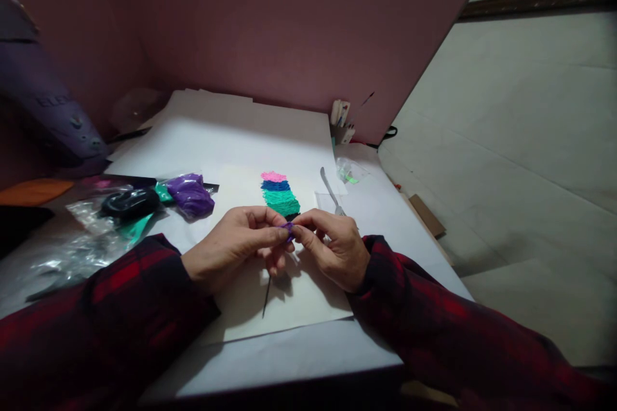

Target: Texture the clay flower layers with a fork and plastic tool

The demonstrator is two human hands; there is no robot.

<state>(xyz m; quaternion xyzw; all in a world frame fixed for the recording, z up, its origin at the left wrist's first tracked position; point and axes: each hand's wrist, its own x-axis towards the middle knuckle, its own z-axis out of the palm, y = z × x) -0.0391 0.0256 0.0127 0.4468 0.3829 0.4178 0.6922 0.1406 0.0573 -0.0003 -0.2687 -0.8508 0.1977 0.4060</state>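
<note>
A small piece of purple modelling clay point(288, 229) is pinched between the fingertips of my left hand point(236, 239) and my right hand point(337, 249). Both hands are above the cream paper point(245, 329). Just beyond the fingers, a textured strip of clay point(280, 199) lies on the paper in bands of pink, blue and teal, with a dark band at its near end partly behind my fingers. Below my left hand a thin dark rod point(266, 298) points toward me; its upper end is hidden. A metal modelling tool point(330, 187) lies beyond my right hand.
Clear plastic bags point(81, 257) are heaped at the left, with bagged purple clay point(190, 196) and black clay point(130, 203). White sheets point(216, 122) cover the back of the table. A small clear bag point(351, 171) with a green bit lies at the right. A purple box point(48, 90) stands far left.
</note>
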